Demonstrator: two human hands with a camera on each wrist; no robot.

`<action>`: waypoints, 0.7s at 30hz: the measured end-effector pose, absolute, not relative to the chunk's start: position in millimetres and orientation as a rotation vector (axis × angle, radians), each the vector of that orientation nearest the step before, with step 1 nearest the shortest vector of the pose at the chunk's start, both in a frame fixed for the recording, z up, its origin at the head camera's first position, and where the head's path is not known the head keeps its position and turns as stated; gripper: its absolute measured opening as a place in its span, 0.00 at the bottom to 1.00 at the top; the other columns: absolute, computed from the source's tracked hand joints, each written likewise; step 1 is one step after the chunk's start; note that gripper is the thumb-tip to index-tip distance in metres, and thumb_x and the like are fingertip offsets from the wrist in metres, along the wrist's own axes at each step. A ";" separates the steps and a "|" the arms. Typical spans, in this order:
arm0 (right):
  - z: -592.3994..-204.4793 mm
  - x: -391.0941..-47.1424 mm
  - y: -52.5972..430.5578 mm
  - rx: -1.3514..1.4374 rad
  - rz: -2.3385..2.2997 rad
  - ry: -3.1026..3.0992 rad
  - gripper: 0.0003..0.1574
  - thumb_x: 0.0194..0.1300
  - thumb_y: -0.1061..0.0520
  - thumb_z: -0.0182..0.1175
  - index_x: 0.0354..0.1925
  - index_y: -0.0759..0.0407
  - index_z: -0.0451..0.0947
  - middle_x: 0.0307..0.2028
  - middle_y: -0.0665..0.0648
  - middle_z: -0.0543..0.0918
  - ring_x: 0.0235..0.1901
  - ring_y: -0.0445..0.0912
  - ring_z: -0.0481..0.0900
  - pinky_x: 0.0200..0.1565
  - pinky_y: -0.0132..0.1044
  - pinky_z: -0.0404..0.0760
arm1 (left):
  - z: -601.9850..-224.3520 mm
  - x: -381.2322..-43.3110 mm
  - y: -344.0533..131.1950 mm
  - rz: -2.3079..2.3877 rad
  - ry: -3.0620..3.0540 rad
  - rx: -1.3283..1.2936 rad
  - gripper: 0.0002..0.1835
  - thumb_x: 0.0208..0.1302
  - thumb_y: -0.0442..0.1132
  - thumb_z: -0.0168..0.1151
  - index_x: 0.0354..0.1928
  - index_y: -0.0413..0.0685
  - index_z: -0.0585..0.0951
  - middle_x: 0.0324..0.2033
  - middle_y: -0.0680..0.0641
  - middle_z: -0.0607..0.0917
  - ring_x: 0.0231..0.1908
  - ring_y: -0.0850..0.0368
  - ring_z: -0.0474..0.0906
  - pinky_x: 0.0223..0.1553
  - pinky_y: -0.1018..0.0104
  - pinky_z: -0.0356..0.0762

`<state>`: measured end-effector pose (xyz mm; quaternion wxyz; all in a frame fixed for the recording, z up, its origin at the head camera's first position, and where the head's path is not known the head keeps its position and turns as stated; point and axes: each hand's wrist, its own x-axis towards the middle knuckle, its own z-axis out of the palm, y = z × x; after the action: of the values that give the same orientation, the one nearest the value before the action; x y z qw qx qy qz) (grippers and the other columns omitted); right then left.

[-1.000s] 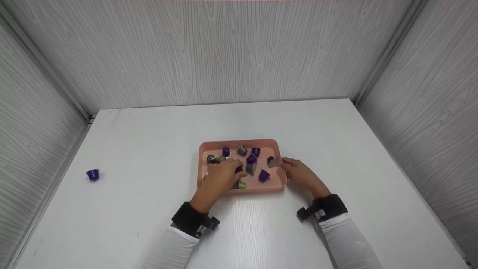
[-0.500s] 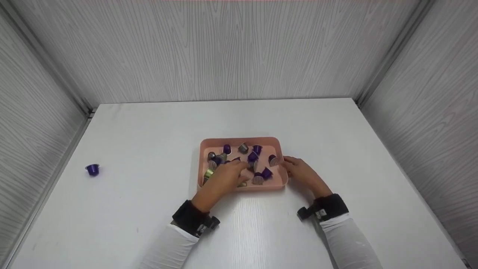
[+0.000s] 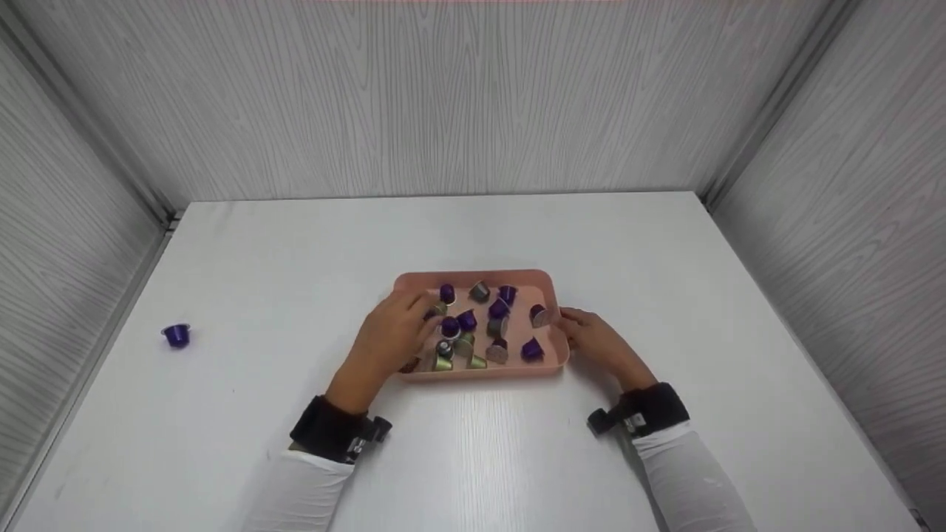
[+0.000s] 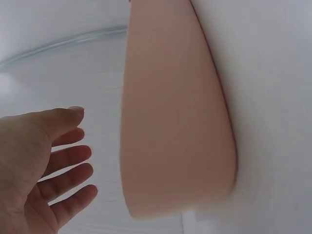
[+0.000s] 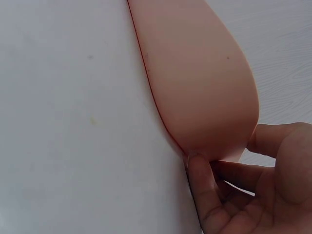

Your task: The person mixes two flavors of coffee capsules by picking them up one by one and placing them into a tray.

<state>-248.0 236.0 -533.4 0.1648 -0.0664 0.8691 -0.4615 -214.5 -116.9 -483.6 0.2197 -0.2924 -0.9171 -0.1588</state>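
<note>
A shallow pink tray point(image 3: 480, 374) holds several coffee capsules, among them a purple capsule point(image 3: 467, 320), a grey capsule point(image 3: 480, 292) and a green capsule point(image 3: 443, 363). My left hand point(image 3: 388, 332) hovers over the tray's left side, hiding part of it. In the left wrist view that hand's fingers point(image 4: 73, 155) are loosely bent and hold nothing, above the rim. My right hand point(image 3: 595, 341) grips the tray's right end. The right wrist view has its thumb at the rim and its fingers point(image 5: 202, 180) low against the tray wall point(image 5: 204, 83).
A lone purple capsule point(image 3: 177, 335) stands on the white table point(image 3: 295, 251) far to the left. Grey wood-grain panels point(image 3: 443, 96) enclose the table at the back and both sides.
My left hand has lifted away from the middle capsules and moved left toward the tray's left side. Capsules there have shifted. The right hand stays at the tray's right end.
</note>
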 end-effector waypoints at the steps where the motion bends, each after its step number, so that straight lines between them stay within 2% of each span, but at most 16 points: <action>1: -533.3 -247.4 235.9 -0.180 -1.320 2.471 0.33 0.75 0.39 0.47 0.68 0.55 0.69 0.36 0.54 0.79 0.36 0.47 0.74 0.39 0.37 0.71 | -485.7 -214.8 -123.2 -0.413 -2.513 -0.808 0.16 0.65 0.41 0.66 0.49 0.40 0.80 0.46 0.43 0.81 0.49 0.46 0.78 0.49 0.55 0.79; 7: -534.0 -246.6 235.3 -0.139 -1.345 2.452 0.32 0.75 0.40 0.48 0.68 0.54 0.70 0.35 0.54 0.78 0.34 0.47 0.72 0.36 0.36 0.70 | -494.5 -215.1 -160.9 -0.214 -2.538 -0.705 0.23 0.64 0.47 0.66 0.56 0.40 0.77 0.54 0.36 0.78 0.57 0.37 0.71 0.56 0.45 0.72; 13: -533.1 -247.3 235.1 -0.142 -1.338 2.447 0.32 0.74 0.40 0.48 0.68 0.55 0.69 0.33 0.54 0.78 0.34 0.47 0.73 0.37 0.36 0.71 | -494.4 -208.9 -199.6 -0.134 -2.775 -0.463 0.31 0.69 0.56 0.57 0.66 0.45 0.71 0.65 0.35 0.67 0.67 0.34 0.56 0.62 0.34 0.59; 18: -532.0 -247.2 235.3 -0.161 -1.346 2.448 0.32 0.76 0.42 0.47 0.68 0.57 0.68 0.34 0.54 0.77 0.33 0.46 0.73 0.36 0.36 0.71 | -490.5 -202.6 -227.6 -0.232 -2.918 -0.276 0.36 0.70 0.60 0.53 0.73 0.49 0.63 0.70 0.33 0.57 0.71 0.30 0.44 0.62 0.25 0.45; 21: -531.2 -246.6 234.8 -0.161 -1.347 2.445 0.31 0.76 0.44 0.46 0.69 0.59 0.68 0.33 0.54 0.77 0.32 0.45 0.72 0.35 0.35 0.71 | -488.3 -198.9 -244.9 -0.267 -2.980 -0.169 0.39 0.71 0.64 0.46 0.75 0.50 0.57 0.73 0.32 0.51 0.72 0.28 0.36 0.61 0.22 0.37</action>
<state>-246.6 234.8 -531.2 0.1721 -0.0568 0.8613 -0.4746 -198.9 -244.9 -488.3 0.0725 -0.0564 -0.9918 -0.0888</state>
